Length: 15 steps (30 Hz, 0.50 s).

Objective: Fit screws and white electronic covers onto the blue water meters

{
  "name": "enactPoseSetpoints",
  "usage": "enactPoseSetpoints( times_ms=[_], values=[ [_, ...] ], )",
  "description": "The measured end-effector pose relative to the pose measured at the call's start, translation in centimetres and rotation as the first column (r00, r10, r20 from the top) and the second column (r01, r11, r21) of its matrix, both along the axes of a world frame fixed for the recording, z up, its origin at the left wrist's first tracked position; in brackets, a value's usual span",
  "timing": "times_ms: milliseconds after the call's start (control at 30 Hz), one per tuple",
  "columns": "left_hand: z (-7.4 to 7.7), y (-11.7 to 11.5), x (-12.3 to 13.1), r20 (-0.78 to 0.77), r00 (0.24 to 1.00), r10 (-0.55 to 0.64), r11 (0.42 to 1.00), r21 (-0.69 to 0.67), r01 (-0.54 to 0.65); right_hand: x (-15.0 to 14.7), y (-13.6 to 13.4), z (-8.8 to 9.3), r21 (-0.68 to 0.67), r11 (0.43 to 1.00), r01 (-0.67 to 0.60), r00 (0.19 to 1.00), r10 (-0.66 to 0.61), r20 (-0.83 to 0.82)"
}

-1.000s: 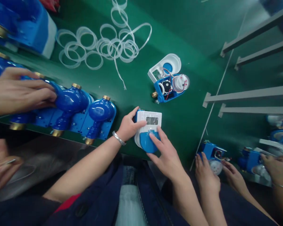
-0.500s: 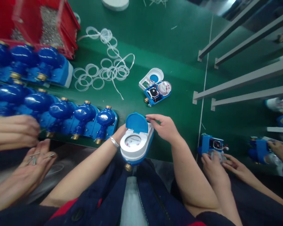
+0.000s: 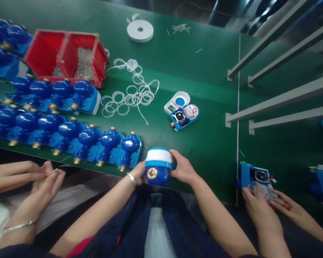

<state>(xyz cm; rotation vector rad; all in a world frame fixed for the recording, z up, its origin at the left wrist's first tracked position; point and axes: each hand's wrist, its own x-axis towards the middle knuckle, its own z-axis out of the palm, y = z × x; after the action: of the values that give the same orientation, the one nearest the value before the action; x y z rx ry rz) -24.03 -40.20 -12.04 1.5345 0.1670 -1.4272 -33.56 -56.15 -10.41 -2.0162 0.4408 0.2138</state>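
A water meter (image 3: 158, 156), white and blue with a brass end facing me, is held between my two hands at the bench's near edge. My left hand (image 3: 140, 172) grips its left side, with the fingertips partly hidden behind it. On the other side, my right hand (image 3: 182, 167) has its fingers around the right edge, where a dark part shows. The meter's dial face is turned out of sight. Farther up the bench lies an opened water meter (image 3: 183, 114), its wires and round dial unit exposed and its white cover beside it.
Rows of blue meters (image 3: 88, 138) line the left side, before a red parts bin (image 3: 63, 57). Plastic strip coils (image 3: 136, 95) and a white roll (image 3: 144, 33) lie beyond. Grey metal bars (image 3: 280, 95) stand right. Co-workers' hands (image 3: 41, 179) work left, others (image 3: 263, 208) right.
The meter has been tipped so its brass end faces me and its dial and raised blue lid no longer show. My right hand has moved from beside the lid onto the meter's side.
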Motion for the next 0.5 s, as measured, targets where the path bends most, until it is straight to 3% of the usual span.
enactPoseSetpoints(
  times_ms=[100,167,233,300,400,500],
  values=[
    [1.1,1.2,0.7,0.249,0.961,-0.119,0.977,0.201,0.069,0.9,-0.2,-2.8,0.277,0.934,0.226,0.961,-0.167,-0.221],
    [2.4,1.3,1.9,0.504,0.845,-0.177,0.967,0.250,0.054,1.6,0.2,-4.0,0.348,0.893,0.287,0.939,-0.189,-0.288],
    [4.0,0.7,3.2,0.675,0.723,-0.146,0.982,0.185,0.025,2.3,1.1,-4.4,0.332,0.894,0.301,0.932,-0.201,-0.303],
    [5.4,-0.3,4.1,0.748,0.658,-0.091,0.994,0.108,0.015,2.9,2.1,-4.1,0.302,0.900,0.314,0.926,-0.221,-0.305],
    [6.6,-2.0,4.6,0.763,0.644,-0.055,0.998,0.045,0.032,3.4,3.1,-2.9,0.237,0.916,0.324,0.927,-0.257,-0.275],
    [6.8,-3.2,4.5,0.745,0.666,-0.037,0.999,0.008,0.046,3.9,3.1,-1.7,0.172,0.931,0.323,0.931,-0.280,-0.232]
  ],
)
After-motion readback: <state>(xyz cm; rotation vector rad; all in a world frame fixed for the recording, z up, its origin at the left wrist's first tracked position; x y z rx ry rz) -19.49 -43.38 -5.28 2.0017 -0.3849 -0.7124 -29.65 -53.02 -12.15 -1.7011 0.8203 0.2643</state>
